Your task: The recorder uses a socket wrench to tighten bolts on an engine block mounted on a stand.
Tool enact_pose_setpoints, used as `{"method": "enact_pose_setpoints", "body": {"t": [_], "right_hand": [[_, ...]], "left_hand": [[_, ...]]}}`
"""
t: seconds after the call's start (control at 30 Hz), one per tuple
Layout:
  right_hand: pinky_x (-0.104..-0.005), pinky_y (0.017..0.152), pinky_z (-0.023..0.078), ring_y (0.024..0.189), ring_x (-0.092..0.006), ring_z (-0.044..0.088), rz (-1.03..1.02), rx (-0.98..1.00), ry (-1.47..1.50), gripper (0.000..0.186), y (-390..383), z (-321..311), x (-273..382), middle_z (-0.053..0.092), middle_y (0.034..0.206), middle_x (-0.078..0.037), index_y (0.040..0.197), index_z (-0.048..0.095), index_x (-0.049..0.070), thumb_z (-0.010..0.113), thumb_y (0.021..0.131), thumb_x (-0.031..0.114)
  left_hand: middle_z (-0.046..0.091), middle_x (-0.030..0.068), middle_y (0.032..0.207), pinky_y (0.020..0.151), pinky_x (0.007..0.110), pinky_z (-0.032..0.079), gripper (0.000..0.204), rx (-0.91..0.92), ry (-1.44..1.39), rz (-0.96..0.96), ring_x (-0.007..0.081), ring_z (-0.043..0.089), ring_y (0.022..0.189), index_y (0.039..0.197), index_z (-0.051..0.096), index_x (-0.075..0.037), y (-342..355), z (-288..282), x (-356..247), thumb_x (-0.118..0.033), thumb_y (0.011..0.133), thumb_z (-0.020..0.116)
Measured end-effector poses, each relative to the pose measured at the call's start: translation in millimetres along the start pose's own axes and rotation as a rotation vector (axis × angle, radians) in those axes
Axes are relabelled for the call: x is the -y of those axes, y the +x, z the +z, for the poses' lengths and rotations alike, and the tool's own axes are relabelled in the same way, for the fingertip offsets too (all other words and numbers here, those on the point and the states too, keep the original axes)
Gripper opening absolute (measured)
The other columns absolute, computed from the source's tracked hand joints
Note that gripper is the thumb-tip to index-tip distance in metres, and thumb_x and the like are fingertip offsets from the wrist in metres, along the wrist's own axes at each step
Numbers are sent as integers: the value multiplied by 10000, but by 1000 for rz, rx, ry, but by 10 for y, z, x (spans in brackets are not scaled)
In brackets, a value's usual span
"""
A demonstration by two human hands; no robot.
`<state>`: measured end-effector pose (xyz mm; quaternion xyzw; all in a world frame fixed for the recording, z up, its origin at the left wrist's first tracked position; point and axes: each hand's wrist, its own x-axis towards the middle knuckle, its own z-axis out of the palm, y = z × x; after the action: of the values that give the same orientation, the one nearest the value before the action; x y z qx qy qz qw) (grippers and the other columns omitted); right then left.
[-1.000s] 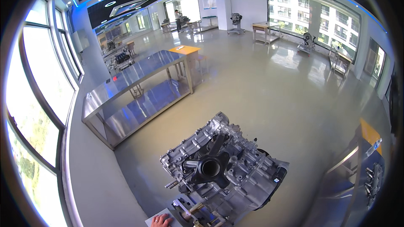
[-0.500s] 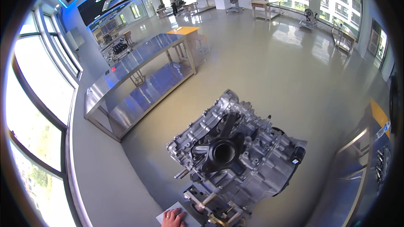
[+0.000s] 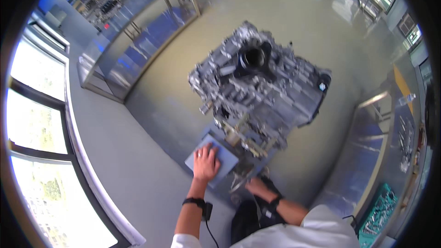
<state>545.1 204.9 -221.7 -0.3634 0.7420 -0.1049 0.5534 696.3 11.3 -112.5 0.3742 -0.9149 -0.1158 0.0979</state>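
My left hand (image 3: 206, 161) lies with fingers spread on a flat blue-grey plate (image 3: 225, 160) at the near left side of an engine stand. Lower and to the right, my right hand (image 3: 256, 187) is closed beside the stand's metal handle part (image 3: 240, 179); blur hides what exactly its fingers hold. Beyond both hands, a large grey metal engine (image 3: 285, 96) is mounted on the stand's bracket (image 3: 252, 144). A black part with a round opening (image 3: 253, 59) sits on top of the engine.
A steel workbench (image 3: 138, 55) with a lower shelf stands at the far left. On the right, another bench (image 3: 363, 151) carries several tools (image 3: 405, 144) and a green tool tray (image 3: 380, 211). A wall with windows (image 3: 39, 124) runs along the left.
The view has tilted down, so the engine appears higher and both my forearms show. My right hand has come into view by the stand; my left hand remains on the plate.
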Motion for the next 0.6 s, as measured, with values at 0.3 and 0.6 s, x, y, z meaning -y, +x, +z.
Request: {"method": "enact_pose_setpoints", "body": {"t": [0.3, 0.6], "right_hand": [[-488, 825, 496, 972, -396, 613, 158, -184, -91, 375, 317, 1173, -472, 631, 1037, -246, 1032, 647, 72, 538, 837, 372], [-472, 782, 501, 879, -405, 629, 151, -103, -63, 300, 641, 465, -679, 642, 898, -260, 974, 667, 46, 579, 820, 289]], "left_hand": [[474, 151, 1248, 966, 486, 325, 446, 18, -54, 26, 343, 470, 1112, 1138, 543, -80, -8, 93, -137, -136, 696, 571], [449, 185, 1295, 981, 443, 281, 447, 2, -92, 48, 342, 436, 1111, 1158, 537, -42, 89, 80, -116, -109, 716, 523]]}}
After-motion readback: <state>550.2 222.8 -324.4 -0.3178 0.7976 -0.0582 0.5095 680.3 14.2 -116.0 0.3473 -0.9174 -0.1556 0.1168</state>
